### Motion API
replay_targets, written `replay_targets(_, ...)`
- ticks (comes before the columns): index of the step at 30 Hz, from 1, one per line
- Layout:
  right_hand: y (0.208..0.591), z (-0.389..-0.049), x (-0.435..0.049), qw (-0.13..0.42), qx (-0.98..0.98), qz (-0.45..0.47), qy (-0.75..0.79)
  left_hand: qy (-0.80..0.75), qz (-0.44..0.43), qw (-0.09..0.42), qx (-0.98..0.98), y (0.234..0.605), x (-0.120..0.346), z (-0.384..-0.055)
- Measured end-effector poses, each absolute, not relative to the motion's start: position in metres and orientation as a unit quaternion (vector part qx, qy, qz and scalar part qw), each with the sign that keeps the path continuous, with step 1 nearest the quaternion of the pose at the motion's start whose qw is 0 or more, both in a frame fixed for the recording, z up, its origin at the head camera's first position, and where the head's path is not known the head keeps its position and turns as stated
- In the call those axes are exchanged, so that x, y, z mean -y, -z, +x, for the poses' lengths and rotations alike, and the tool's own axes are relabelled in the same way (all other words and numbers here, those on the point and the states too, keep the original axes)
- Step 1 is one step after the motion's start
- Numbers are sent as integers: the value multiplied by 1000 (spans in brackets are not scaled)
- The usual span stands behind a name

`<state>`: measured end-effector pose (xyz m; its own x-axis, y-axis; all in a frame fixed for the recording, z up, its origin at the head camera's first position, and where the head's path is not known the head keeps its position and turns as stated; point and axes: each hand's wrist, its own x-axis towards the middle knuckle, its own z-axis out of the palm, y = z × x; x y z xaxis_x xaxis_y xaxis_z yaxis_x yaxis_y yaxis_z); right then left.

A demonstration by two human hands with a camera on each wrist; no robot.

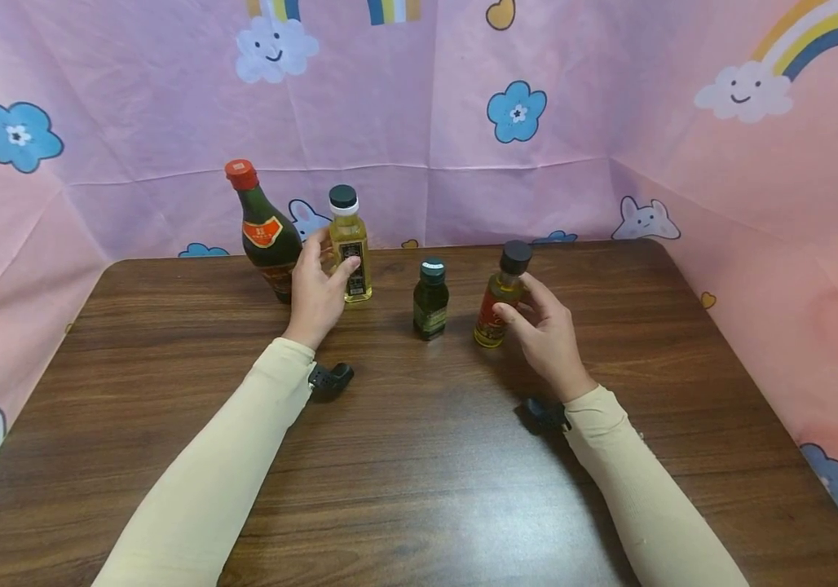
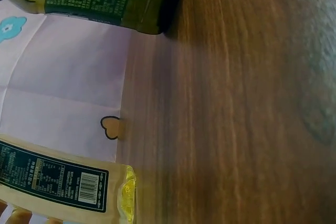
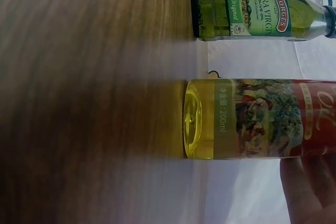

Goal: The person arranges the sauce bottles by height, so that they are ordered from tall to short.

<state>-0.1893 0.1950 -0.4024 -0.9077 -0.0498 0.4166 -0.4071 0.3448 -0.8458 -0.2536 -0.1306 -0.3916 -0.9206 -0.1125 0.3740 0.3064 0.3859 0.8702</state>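
Observation:
My left hand [image 1: 319, 295] grips a clear bottle of pale yellow oil [image 1: 349, 231] with a dark green cap, thumb across its front. In the left wrist view, a barcode shows on the label of this yellow oil bottle [image 2: 58, 184]. On the right, my right hand [image 1: 549, 336] holds a small oil bottle [image 1: 491, 319] with a black cap and red label, thumb in front and fingers behind. That red-labelled bottle [image 3: 262, 119] tilts slightly in the head view. Between the hands stands a small green olive oil bottle [image 1: 430, 303], untouched.
Left of my left hand is a tall dark green bottle [image 1: 261, 220] with a red cap, partly hidden by the hand. All the bottles are toward the back of the brown wooden table [image 1: 404, 456]. Pink patterned cloth [image 1: 390, 122] hangs behind and along both sides.

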Motion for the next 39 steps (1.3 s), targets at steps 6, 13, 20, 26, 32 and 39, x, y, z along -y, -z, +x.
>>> replay_targets(6,403,-190,-195,162,805,141,-554,553,-59,183,811,393,133,-258)
replay_targets(13,403,-191,-193,162,802,142,-557,553,-57,167,814,395,138,-260)
replay_targets(20,403,-190,-194,156,813,138,-543,524,-65,154,835,400,143,-263)
replay_targets(26,393,-187,-203,156,806,128,-556,511,-70,145,845,397,143,-263)
replay_targets(32,376,-190,-210,146,773,142,-600,504,-78,146,848,395,144,-263)
replay_targets(39,368,-191,-202,115,799,125,-577,503,-75,143,849,398,147,-262)
